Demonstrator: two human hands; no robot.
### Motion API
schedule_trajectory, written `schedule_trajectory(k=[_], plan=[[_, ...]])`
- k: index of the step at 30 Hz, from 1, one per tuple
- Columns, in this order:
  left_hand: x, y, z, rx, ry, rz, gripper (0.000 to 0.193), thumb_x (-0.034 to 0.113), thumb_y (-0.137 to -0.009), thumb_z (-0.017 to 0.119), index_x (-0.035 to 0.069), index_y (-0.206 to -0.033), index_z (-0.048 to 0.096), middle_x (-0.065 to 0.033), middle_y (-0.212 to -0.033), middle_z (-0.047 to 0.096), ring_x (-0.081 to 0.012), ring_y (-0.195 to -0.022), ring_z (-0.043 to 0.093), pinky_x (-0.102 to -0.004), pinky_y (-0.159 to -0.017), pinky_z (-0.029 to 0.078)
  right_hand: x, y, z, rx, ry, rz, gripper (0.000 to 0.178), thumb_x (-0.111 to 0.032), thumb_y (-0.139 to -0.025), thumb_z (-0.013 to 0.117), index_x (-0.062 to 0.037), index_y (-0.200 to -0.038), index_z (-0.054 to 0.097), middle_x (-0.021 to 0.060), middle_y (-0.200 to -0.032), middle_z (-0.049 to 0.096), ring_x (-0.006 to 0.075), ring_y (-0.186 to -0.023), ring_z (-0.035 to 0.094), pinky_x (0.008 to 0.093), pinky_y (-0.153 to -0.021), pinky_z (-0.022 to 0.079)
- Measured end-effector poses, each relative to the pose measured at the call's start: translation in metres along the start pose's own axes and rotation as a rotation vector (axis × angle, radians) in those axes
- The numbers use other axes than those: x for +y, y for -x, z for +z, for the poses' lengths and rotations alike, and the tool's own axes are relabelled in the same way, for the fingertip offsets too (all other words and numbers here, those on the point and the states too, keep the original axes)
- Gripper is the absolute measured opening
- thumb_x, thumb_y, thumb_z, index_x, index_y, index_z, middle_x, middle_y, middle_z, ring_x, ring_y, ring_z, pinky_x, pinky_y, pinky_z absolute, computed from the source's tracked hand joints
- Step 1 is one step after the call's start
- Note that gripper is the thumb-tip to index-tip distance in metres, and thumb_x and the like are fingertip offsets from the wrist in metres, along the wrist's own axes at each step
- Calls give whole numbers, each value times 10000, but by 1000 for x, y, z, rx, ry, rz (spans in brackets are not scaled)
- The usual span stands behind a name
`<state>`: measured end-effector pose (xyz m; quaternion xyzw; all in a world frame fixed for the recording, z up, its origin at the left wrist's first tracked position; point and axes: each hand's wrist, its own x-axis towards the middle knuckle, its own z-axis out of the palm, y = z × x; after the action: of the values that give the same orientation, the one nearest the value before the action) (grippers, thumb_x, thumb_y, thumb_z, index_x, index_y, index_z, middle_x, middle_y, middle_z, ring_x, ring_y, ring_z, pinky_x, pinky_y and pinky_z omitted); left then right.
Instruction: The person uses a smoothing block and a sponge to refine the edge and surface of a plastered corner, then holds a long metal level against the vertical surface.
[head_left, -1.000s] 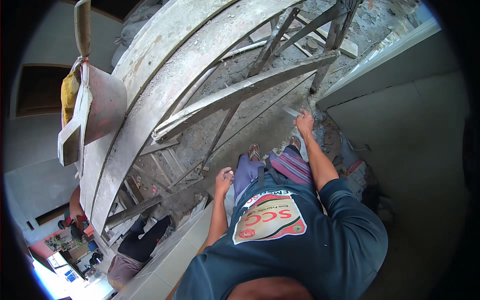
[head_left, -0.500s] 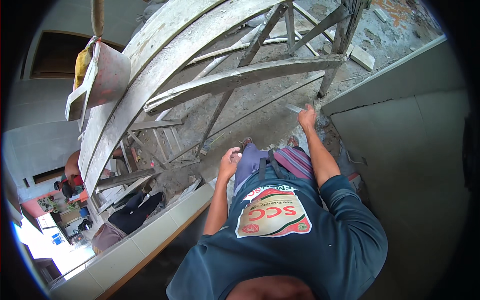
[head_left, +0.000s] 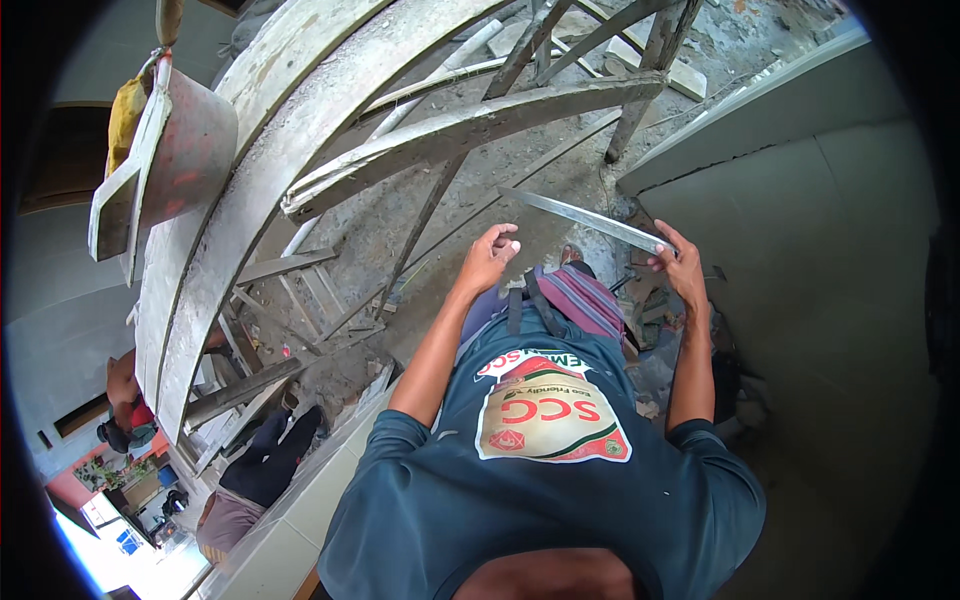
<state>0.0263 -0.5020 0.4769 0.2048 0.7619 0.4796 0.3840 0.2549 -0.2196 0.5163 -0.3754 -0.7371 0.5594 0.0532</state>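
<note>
My right hand [head_left: 680, 265] pinches one end of a long, flat, silvery metal bar [head_left: 585, 217] between thumb and fingers. From there the bar slants away to the far left, its other end up in front of me, above the floor. My left hand [head_left: 488, 258] is raised to the left of the bar, apart from it, its fingers loosely bent and nothing in them.
A curved scaffold of dusty boards [head_left: 470, 130] on slanting struts spans the far left. A hanging bucket [head_left: 185, 150] with something yellow is at the upper left. A low tiled wall [head_left: 310, 510] and a tall grey wall [head_left: 790, 240] flank me. Two people are at lower left.
My right hand has come nearer and to the right, and the metal bar now shows at full length. My left hand has moved up and right. The whole view has shifted a little.
</note>
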Motion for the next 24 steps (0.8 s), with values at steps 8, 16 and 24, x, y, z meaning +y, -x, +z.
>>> schedule_trajectory(k=[8, 16, 24], plan=[[1, -37, 7, -196, 981, -373, 668, 406, -865, 683, 21, -1325, 389, -137, -994, 627, -254, -946, 622, -416, -845, 520, -78, 93, -4, 25, 24, -84, 305, -9, -895, 539, -20, -1187, 626, 51, -890, 650, 108, -776, 606, 254, -690, 477], [18, -54, 33, -421, 1196, -288, 382, 49, -938, 543, 5, -1283, 385, -254, -1277, 531, -345, -1192, 534, -489, -1044, 423, -73, 155, -6, 196, 147, -118, 355, 121, -786, 538, 12, -1107, 645, 127, -1112, 649, 209, -1032, 613, 296, -919, 487], [43, -51, 67, -701, 1188, -202, 366, -66, -911, 473, 48, -1248, 389, -263, -1363, 445, -390, -1290, 435, -491, -1103, 363, -63, 182, -32, 339, 331, 100, 450, 71, -691, 642, -5, -1134, 633, 161, -1112, 652, 252, -1048, 611, 317, -921, 445]])
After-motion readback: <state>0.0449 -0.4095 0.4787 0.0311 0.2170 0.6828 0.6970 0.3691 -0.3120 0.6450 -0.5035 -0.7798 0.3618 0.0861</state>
